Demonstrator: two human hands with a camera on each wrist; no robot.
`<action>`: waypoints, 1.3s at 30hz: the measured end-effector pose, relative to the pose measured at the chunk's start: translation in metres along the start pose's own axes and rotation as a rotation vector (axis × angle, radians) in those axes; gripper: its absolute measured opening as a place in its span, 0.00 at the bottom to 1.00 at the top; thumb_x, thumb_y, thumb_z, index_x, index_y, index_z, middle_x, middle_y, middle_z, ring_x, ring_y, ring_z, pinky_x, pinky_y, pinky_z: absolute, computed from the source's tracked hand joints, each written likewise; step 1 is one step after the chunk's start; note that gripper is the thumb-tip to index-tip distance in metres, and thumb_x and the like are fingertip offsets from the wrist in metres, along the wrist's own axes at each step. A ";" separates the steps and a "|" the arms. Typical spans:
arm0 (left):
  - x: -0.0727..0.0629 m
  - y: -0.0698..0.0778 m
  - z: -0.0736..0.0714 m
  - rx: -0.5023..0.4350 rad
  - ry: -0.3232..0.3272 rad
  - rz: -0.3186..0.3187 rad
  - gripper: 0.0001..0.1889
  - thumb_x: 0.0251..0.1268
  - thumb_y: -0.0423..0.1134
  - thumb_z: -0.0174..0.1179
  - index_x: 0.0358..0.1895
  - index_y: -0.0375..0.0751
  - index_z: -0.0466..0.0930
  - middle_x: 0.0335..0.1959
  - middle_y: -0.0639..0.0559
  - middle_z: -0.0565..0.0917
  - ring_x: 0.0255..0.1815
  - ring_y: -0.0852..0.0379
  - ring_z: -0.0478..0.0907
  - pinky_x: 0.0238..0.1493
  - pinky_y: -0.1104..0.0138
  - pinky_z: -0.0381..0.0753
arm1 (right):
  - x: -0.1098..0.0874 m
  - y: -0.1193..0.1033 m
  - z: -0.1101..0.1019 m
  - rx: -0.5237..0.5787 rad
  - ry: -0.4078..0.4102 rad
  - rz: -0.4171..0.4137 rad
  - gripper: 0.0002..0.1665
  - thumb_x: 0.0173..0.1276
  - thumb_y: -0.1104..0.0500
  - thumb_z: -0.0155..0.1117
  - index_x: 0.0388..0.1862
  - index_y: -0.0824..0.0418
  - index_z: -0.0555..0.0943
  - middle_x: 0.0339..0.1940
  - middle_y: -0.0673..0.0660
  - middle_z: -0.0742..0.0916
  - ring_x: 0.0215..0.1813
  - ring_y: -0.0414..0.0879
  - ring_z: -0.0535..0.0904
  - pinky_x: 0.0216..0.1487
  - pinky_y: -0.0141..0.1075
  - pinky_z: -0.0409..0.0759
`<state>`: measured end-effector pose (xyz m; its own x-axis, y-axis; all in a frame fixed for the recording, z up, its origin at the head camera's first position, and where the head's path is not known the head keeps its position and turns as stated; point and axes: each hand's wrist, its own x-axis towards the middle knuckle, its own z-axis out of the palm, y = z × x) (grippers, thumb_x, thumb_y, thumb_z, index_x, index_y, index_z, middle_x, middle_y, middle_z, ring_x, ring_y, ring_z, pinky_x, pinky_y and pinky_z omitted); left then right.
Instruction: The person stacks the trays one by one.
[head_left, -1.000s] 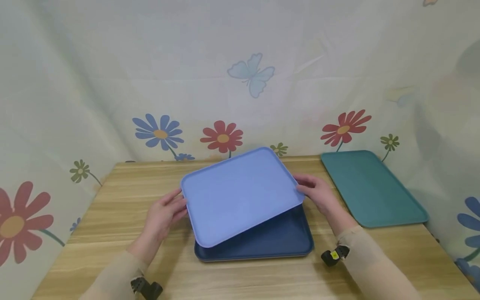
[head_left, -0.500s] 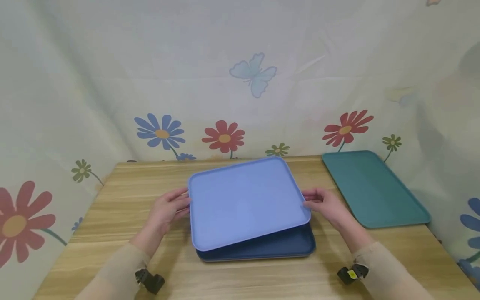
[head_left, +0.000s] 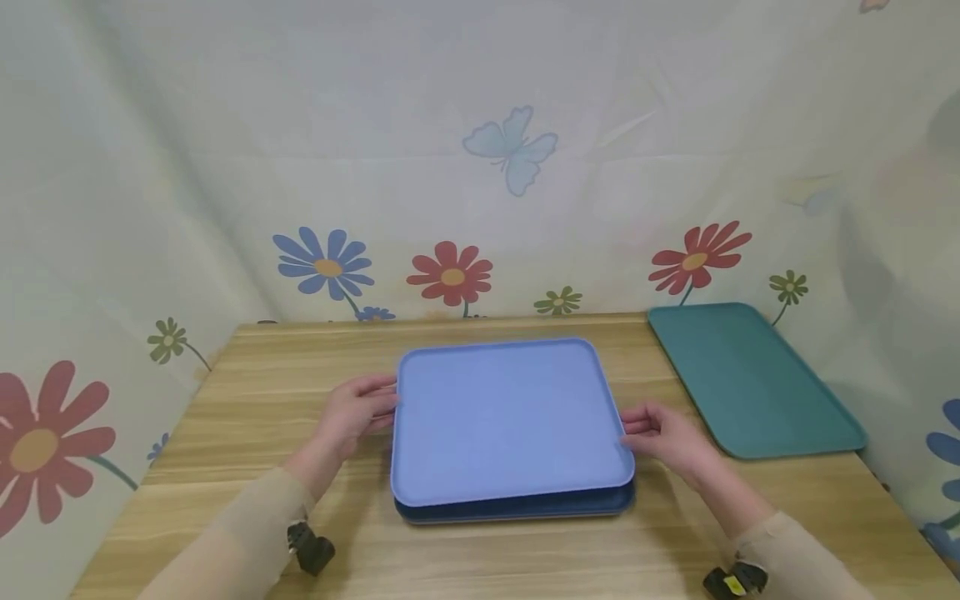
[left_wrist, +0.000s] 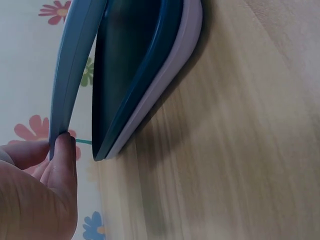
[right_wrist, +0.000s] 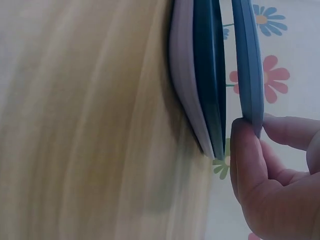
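A light blue rectangular tray (head_left: pixel 510 421) is held level above a dark navy tray (head_left: pixel 525 506), with a gap between them in both wrist views. My left hand (head_left: pixel 358 410) pinches its left edge between thumb and fingers. At the opposite short edge, my right hand (head_left: pixel 670 440) pinches the rim the same way. Under the navy tray (left_wrist: pixel 145 75) lies a pale pinkish tray (left_wrist: pixel 165 75), stacked on the table; the right wrist view shows this pale tray (right_wrist: pixel 182 60) too. Most of the navy tray is hidden by the light blue one in the head view.
A teal tray (head_left: pixel 757 379) lies flat at the right back of the wood-grain table (head_left: pixel 300 358). Behind the table hangs a pale cloth (head_left: pixel 375 125) printed with flowers and a butterfly. A small black camera is strapped to each wrist.
The light blue tray has come down, shifted slightly right and turned from a slant to nearly square over the navy tray. Both hands moved with it, the right one lowering most.
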<state>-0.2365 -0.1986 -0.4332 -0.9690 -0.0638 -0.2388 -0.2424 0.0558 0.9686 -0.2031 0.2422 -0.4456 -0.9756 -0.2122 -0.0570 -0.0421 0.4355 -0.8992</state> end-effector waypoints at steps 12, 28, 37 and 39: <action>-0.002 -0.008 0.005 -0.002 0.004 -0.009 0.24 0.66 0.25 0.61 0.65 0.27 0.72 0.59 0.33 0.79 0.46 0.55 0.84 0.48 0.61 0.85 | -0.009 0.006 0.000 0.020 -0.018 0.022 0.19 0.62 0.71 0.69 0.47 0.81 0.74 0.40 0.63 0.84 0.42 0.48 0.81 0.41 0.32 0.83; 0.001 -0.019 0.008 0.024 0.026 -0.010 0.21 0.65 0.24 0.62 0.61 0.24 0.74 0.54 0.33 0.82 0.44 0.56 0.84 0.46 0.62 0.85 | -0.017 0.006 0.004 -0.051 -0.023 0.003 0.19 0.61 0.69 0.70 0.46 0.79 0.76 0.38 0.62 0.84 0.41 0.51 0.81 0.39 0.33 0.83; 0.004 -0.025 0.013 0.003 0.056 0.009 0.21 0.63 0.22 0.61 0.60 0.23 0.75 0.51 0.34 0.83 0.41 0.59 0.83 0.44 0.64 0.86 | -0.018 0.008 0.005 -0.051 -0.021 -0.006 0.18 0.61 0.70 0.70 0.45 0.79 0.75 0.37 0.62 0.84 0.40 0.51 0.81 0.39 0.33 0.83; 0.004 -0.025 0.014 0.008 0.052 0.011 0.21 0.63 0.22 0.61 0.60 0.23 0.75 0.51 0.34 0.83 0.41 0.58 0.83 0.44 0.64 0.85 | -0.018 0.008 0.004 -0.056 -0.020 -0.014 0.18 0.61 0.70 0.70 0.45 0.80 0.75 0.37 0.62 0.84 0.40 0.51 0.81 0.38 0.33 0.83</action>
<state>-0.2352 -0.1858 -0.4589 -0.9678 -0.1153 -0.2238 -0.2321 0.0644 0.9705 -0.1849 0.2461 -0.4536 -0.9703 -0.2358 -0.0542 -0.0678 0.4803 -0.8745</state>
